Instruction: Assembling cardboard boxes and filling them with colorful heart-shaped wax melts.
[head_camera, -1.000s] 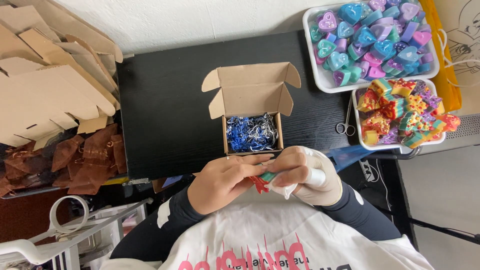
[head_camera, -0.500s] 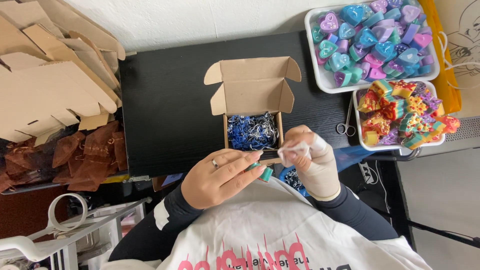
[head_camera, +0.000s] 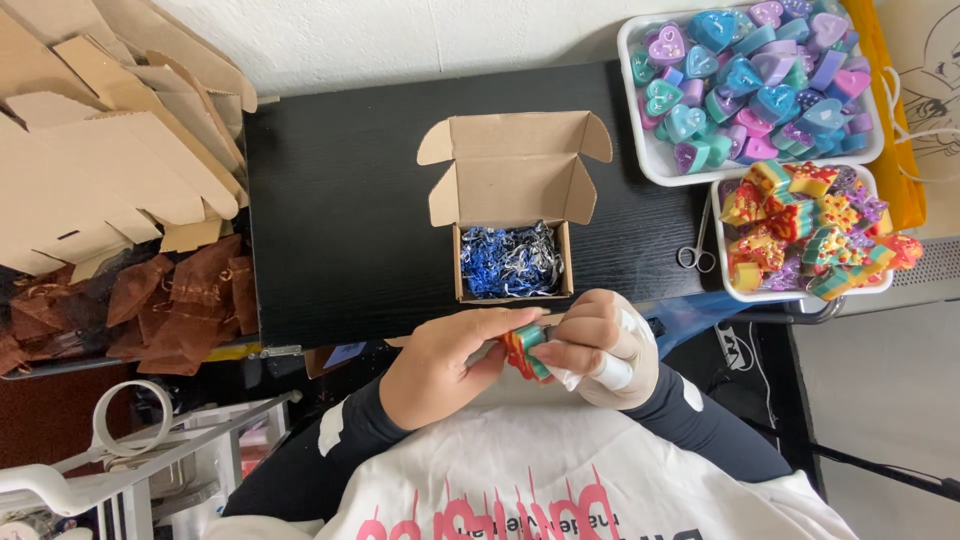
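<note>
Striped in red, orange, green and teal, a small waxy-looking block (head_camera: 524, 350) sits pinched between both hands just in front of the person's chest, at the near edge of the black desk (head_camera: 340, 230). The left hand (head_camera: 440, 365) cups it from the side with the thumb laid along its top; the right hand (head_camera: 600, 345), with white tape or bandage around a finger and the wrist, closes on it from the other side, fingertips clamped on its edge. Both hands are together on the one piece.

Judging by the layout, the step in hand is readying this piece for packing. The small cardboard box (head_camera: 512, 215) stands open just beyond the hands, flaps spread, its bottom padded with crinkly blue and silver paper shred (head_camera: 512, 260). Setting the block in calls for a short reach forward and a level drop onto the shred.

Right of the box, a white tray (head_camera: 735, 290) holds more glossy, bright striped pieces, and a larger white tray (head_camera: 640, 150) behind it holds smooth heart shapes in purple, teal and pink. Small metal scissors (head_camera: 696, 240) lie between box and tray. On the left, flat cardboard blanks (head_camera: 100, 170) are stacked above soft brown fabric pouches (head_camera: 150, 300).
</note>
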